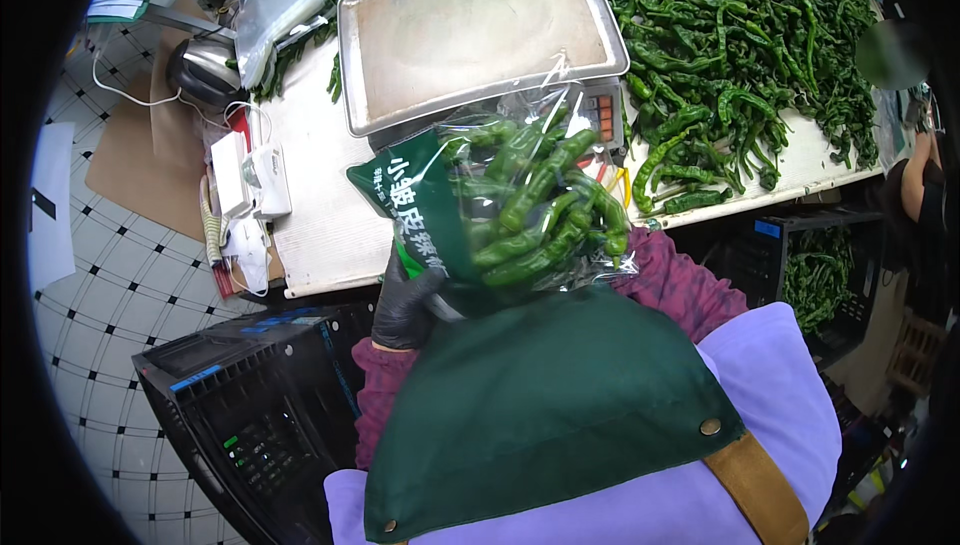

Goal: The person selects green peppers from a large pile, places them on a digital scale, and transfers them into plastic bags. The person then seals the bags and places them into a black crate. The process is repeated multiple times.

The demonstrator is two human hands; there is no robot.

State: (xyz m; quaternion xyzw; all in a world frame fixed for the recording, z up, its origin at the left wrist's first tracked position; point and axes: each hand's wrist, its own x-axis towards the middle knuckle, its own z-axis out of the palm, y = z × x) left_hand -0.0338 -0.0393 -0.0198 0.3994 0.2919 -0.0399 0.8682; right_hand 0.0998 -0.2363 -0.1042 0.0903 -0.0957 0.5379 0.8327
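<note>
My left hand (409, 305), in a black glove, grips the bottom left part of a clear plastic bag (442, 200) with a dark green printed panel. Long wrinkled green peppers (536, 181) fill the bag's transparent side. I hold the bag tilted in front of my chest, at the table's front edge. My right hand is hidden behind the bag; only its maroon patterned sleeve (682, 282) shows. Just beyond the bag stands a weighing scale with a metal tray (480, 35), nothing on it. The bag covers part of the scale's orange keys (604, 117).
A big heap of green peppers (720, 57) covers the white table's (322, 222) right side. Flat clear bags (281, 9) and a white device with cables (266, 181) lie at left. Black crates stand below, left (247, 395) and right (817, 222), the right one holding peppers.
</note>
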